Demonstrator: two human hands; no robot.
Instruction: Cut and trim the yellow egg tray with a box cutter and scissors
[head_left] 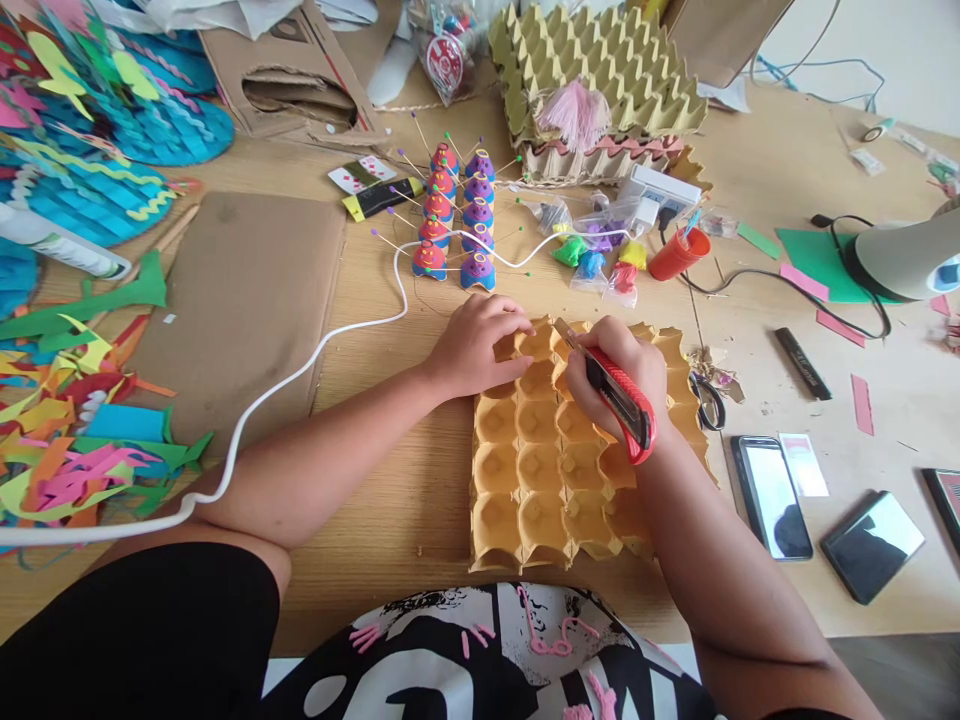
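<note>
"Where do we have the cutter [621,395]?"

"In our right hand [626,365], fingers wrapped firmly around its red handle, which slants through the fist; the butt sticks out at five o'clock."

"And the blade?"

"It points to eleven o'clock, so the long axis runs eleven to five. The tip is at the far edge of the yellow egg tray [538,465]; we can't tell whether it touches."

"How does the tray lie?"

"Under both our hands, most of it spreading towards six o'clock, its cup columns running twelve to six."

"Our left hand [476,345]?"

"At nine o'clock from the right, by the tray's far-left corner, thumb and fingers parted. We can't tell how hard they press."
</note>
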